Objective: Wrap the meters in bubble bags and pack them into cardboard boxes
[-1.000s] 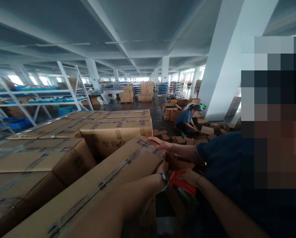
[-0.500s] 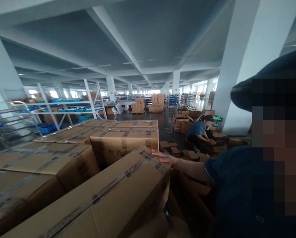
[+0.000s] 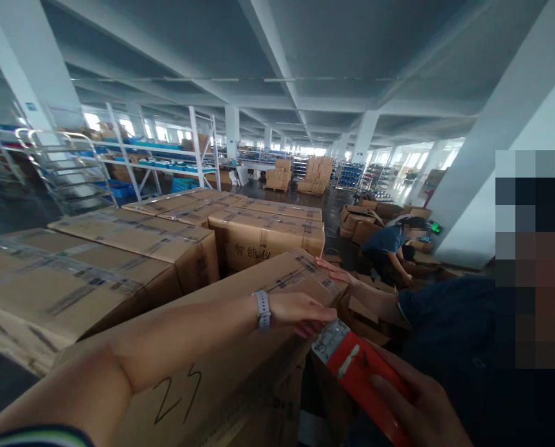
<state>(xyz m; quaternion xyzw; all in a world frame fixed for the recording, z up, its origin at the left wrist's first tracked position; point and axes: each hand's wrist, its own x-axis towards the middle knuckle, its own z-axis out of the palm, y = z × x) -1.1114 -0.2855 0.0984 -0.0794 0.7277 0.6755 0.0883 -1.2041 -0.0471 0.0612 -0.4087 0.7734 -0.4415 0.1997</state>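
My right hand (image 3: 417, 394) is wrapped around a flat red tool (image 3: 368, 366) with a worn grey, metallic-looking end. At that end is my left hand (image 3: 308, 312), a pale-strapped watch on its wrist. Its fingers are closed together; whatever they pinch is too small to tell. Below my left arm lies a long taped cardboard box (image 3: 203, 360), tilted, with "25" handwritten on its side. A co-worker's hand (image 3: 336, 270) rests on its far right corner.
More taped cardboard boxes (image 3: 133, 239) stand stacked to the left and beyond. The co-worker in a dark blue shirt (image 3: 459, 329) is close on my right. Another person (image 3: 387, 245) crouches among cartons farther off. White shelving (image 3: 161, 164) and a step ladder (image 3: 67, 167) stand behind.
Both my hands have come clearly into view, the right with the red tool. The long box has tilted, showing its marked side. The co-worker's hand stays on its corner.
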